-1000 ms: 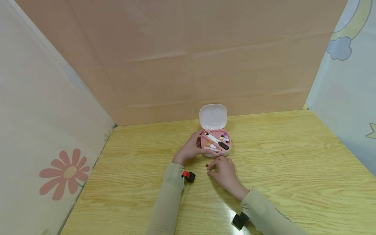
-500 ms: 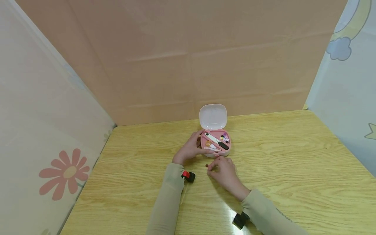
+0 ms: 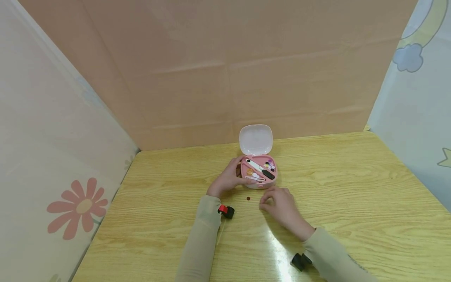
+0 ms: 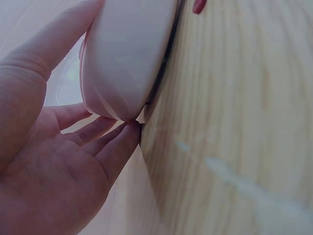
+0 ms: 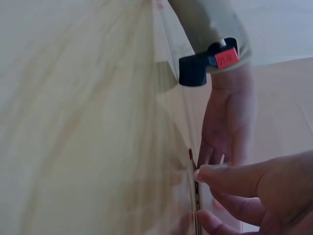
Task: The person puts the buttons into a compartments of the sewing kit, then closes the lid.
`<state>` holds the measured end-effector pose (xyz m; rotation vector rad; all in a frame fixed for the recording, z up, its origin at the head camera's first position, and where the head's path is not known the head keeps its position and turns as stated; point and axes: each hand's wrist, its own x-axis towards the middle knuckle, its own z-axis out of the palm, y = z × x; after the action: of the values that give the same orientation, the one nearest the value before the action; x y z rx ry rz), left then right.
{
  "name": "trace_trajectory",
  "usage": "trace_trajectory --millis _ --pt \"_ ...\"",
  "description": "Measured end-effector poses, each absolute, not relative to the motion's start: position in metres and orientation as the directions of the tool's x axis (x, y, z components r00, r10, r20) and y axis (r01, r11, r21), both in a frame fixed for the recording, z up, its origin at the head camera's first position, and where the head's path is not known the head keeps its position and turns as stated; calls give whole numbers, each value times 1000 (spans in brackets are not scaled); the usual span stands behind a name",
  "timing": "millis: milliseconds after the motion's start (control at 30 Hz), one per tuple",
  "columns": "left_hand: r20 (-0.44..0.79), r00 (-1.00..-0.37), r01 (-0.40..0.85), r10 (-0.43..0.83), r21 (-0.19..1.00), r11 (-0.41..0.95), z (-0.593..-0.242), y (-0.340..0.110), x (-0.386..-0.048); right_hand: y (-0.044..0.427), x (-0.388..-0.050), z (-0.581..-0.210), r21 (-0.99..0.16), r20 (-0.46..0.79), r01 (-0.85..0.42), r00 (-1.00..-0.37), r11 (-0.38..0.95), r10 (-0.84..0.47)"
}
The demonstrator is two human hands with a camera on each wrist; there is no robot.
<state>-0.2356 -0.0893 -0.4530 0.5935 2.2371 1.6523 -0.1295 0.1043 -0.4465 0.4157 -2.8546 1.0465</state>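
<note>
My left hand (image 3: 228, 181) grips the left side of a pink box (image 3: 268, 185) whose lid (image 3: 256, 140) stands raised at the back. In the left wrist view, the fingers (image 4: 116, 151) curve around the box wall (image 4: 128, 54). A small dark red disc, like a button (image 3: 248, 198), lies on the table in front of the box. Just right of it is my right hand (image 3: 282, 205), thumb and forefinger bent towards each other. In the right wrist view, a gap shows between the thumb (image 5: 234, 178) and the lower fingers, with nothing seen held.
Inside the box lie a white tool with a black end (image 3: 268, 174), several small coloured buttons (image 3: 269, 166) and white items. The wooden table (image 3: 334, 188) ends at a peach-coloured back wall (image 3: 197, 98), with patterned side walls.
My right hand has drawn back to the right, away from the dark red button, which stays on the table. My left hand and the box have not moved.
</note>
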Motion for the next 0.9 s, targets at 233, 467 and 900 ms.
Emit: trace_trajectory --millis 233,467,900 --pt "6 -870 149 493 956 252 -454 -89 -236 124 -133 -444 -613 171 -250 -968 749 -183" --pt "-1 -875 154 485 948 279 -453 -89 -236 141 -142 -435 -612 167 -209 -977 763 -133" --pt "-4 -871 157 491 946 285 -452 -89 -236 153 -162 -416 -616 200 -205 -975 761 -100"
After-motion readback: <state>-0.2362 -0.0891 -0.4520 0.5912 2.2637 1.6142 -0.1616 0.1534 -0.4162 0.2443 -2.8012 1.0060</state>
